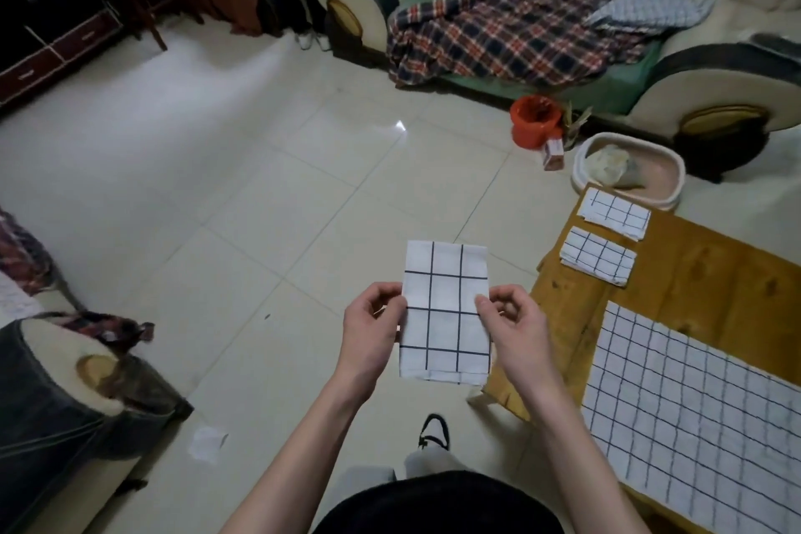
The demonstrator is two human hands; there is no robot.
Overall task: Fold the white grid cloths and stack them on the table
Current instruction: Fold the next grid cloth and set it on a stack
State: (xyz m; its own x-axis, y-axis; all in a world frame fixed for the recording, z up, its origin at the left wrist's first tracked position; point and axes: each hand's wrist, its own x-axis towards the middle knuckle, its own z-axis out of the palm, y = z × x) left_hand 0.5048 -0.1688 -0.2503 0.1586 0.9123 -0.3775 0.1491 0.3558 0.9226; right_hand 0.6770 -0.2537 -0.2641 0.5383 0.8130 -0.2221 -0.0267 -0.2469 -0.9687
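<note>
Mid-fold: both hands, left hand (372, 323) and right hand (511, 323), pinch the folded cloth (446, 312) mid-air at lower centre; next, probably one more fold, then onto the stacks (598, 257) on the table (702, 269).

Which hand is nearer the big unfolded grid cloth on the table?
Right. The right hand pinches the folded cloth on its edge facing the unfolded grid cloth; the left hand pinches the opposite edge, farther away.

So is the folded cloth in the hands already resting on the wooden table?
No: both the left hand and right hand pinch the folded grid cloth in the air over the floor tiles, left of the wooden table.
</note>
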